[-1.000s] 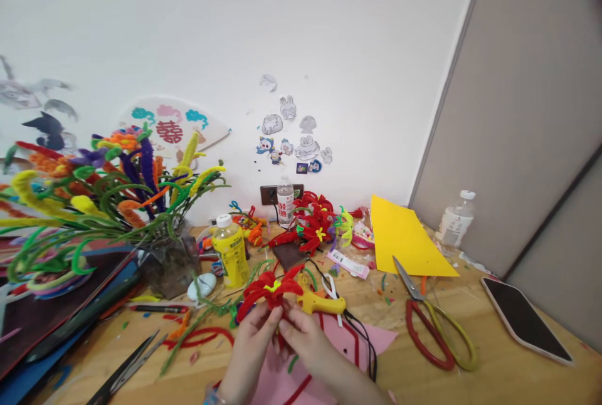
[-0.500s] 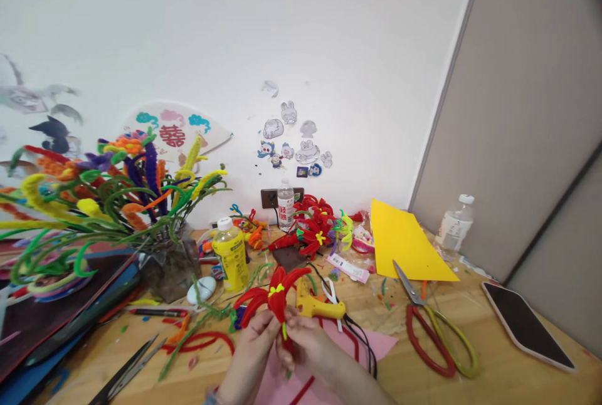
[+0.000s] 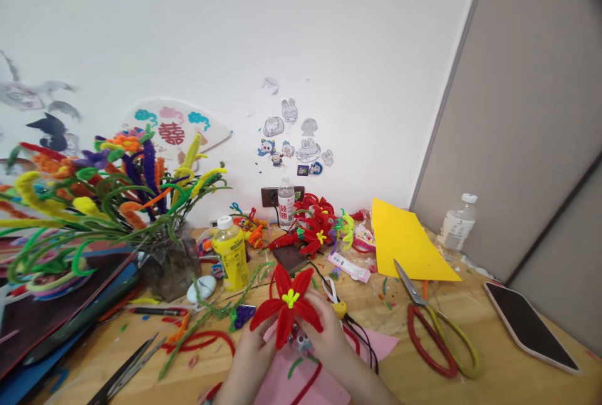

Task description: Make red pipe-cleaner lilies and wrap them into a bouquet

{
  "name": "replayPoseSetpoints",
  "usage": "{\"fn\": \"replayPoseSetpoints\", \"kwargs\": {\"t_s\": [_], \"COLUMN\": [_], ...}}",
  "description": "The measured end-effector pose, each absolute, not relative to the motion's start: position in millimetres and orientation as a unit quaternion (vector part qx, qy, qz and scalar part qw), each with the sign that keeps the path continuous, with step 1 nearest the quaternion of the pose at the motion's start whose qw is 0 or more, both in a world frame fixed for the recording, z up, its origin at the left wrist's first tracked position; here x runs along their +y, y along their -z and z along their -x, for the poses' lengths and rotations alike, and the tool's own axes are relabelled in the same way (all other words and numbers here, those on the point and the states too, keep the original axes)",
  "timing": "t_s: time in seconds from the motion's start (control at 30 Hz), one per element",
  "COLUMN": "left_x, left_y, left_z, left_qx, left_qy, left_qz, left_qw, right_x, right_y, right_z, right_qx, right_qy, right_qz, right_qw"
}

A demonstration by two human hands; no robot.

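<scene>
A red pipe-cleaner flower (image 3: 285, 325) with a yellow centre faces up toward me, its petals spread wide. My left hand (image 3: 254, 350) is closed on it from below left. From the right, my right hand (image 3: 332, 333) is closed around its underside. The petals hide most of my fingertips and the stem. Beneath my hands lies a pink sheet (image 3: 324, 389), with a red pipe cleaner (image 3: 306, 383) across it. Just behind my right hand, the yellow glue gun (image 3: 339, 310) is mostly covered.
Red-and-yellow-handled scissors (image 3: 430, 336) and a phone (image 3: 531, 326) lie at right; black scissors (image 3: 123, 372) lie at left. A yellow sheet (image 3: 404, 242) leans at the back. A vase (image 3: 169, 267) of pipe-cleaner flowers and a yellow bottle (image 3: 230, 257) stand at left.
The red flower has been tipped from side-on to face me, its petals now fully visible. My right hand has shifted up and covers more of the glue gun.
</scene>
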State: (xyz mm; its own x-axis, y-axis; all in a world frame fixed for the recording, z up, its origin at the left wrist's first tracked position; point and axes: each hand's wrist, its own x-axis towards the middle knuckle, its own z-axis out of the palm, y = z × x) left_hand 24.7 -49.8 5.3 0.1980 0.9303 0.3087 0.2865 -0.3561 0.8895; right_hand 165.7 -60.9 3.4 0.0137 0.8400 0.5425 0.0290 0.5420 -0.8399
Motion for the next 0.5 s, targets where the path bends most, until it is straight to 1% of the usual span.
{"fn": "replayPoseSetpoints", "kwargs": {"t_s": [0.17,0.27,0.5], "left_x": [-47,-47,-48], "left_y": [-1,-4,-18], "left_z": [-18,-16,-9], "left_qx": [0.449,0.433,0.388], "left_qy": [-0.545,-0.557,-0.572], "left_qz": [-0.647,-0.649,-0.655], "left_qw": [0.286,0.287,0.304], "right_x": [-61,-63,-61], "right_y": [-7,-10,0], "right_z": [-167,-168,-166], "right_qx": [-0.666,-0.665,-0.579], "right_qy": [-0.277,-0.26,-0.3], "right_qz": [0.344,0.351,0.345], "right_qw": [0.601,0.606,0.676]}}
